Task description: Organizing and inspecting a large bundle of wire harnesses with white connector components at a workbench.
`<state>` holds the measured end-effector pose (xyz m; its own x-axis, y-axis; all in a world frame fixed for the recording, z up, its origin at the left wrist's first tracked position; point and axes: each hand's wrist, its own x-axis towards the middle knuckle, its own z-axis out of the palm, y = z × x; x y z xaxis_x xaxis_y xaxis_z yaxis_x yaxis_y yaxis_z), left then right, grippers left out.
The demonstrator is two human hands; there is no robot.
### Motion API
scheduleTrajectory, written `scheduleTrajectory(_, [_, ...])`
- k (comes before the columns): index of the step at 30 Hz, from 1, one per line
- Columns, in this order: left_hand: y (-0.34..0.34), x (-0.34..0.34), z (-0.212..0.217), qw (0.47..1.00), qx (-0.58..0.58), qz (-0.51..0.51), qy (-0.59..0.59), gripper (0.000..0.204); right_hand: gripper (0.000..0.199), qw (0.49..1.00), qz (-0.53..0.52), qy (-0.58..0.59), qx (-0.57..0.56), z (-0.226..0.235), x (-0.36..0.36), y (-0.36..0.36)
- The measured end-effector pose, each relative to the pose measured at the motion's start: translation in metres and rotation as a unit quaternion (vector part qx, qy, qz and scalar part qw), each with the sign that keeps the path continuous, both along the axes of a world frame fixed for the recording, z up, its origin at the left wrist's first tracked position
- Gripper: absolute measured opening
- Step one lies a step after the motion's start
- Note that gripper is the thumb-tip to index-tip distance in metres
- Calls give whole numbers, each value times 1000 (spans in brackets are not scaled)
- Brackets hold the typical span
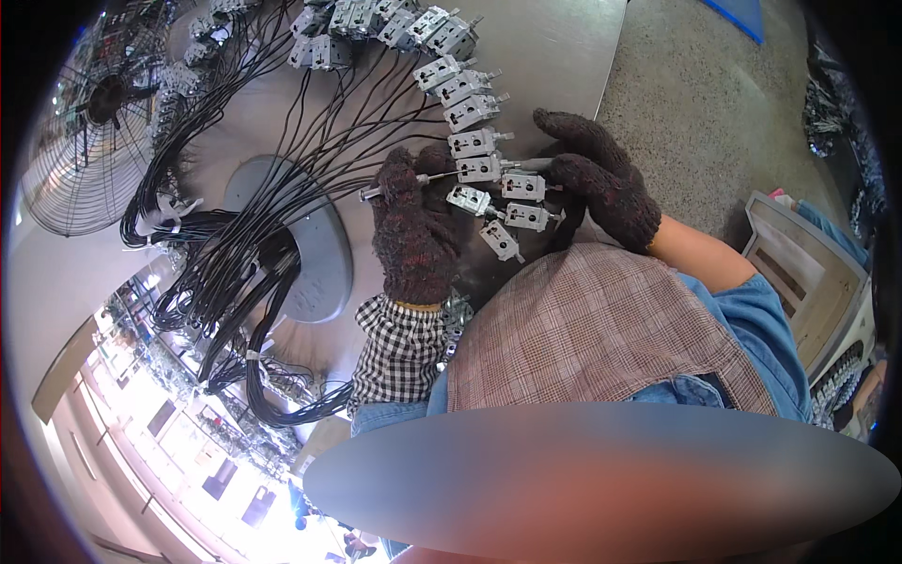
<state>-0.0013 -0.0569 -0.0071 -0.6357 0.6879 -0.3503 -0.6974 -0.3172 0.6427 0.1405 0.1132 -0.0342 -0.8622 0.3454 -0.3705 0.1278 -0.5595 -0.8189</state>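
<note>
Both my hands wear dark knitted gloves. My left hand (pixel 410 230) is closed round a slim metal tool (pixel 369 195) that looks like a small screwdriver; its thin shaft points right, at a silver metal block (pixel 479 169) in a curved row. My right hand (pixel 606 179) is at the other side of that block, thumb and fingers apart. One of its fingers comes close to the block's end; I cannot tell if they touch. Below, more such blocks lie near my apron, among them a slightly tilted one (pixel 502 241). Black cables (pixel 319 183) run left from the row.
A metal table (pixel 550 56) carries the row of blocks, which continues to its far edge. On the left are a round grey disc (pixel 324 254), a tied cable bundle (pixel 258 390) and a wire-guarded fan (pixel 89 160). A grey frame-like box (pixel 799 273) stands at the right.
</note>
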Motion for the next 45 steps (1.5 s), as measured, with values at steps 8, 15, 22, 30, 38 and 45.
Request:
scheduleTrajectory(8, [1, 0, 4, 1000, -27, 1, 9, 30, 37, 992, -22, -32, -122, 8, -3, 0])
scheduleTrajectory(15, [1, 3, 3, 998, -46, 34, 20, 35, 40, 998, -12, -24, -51, 7, -4, -1])
scheduleTrajectory(22, [2, -3, 7, 993, -116, 21, 16, 36, 35, 994, 59, -90, -27, 6, 9, 28])
scheduleTrajectory(30, [9, 0, 14, 997, -73, 14, 9, 34, 25, 974, 162, 151, 37, 12, 22, 2])
scheduleTrajectory(38, [10, -1, 18, 998, -57, -5, 0, 36, 31, 901, 311, 303, 27, 14, -6, -39])
scheduleTrajectory(45, [5, -6, 12, 992, -114, 21, 42, 37, 27, 878, 301, 327, 176, 23, -9, -60])
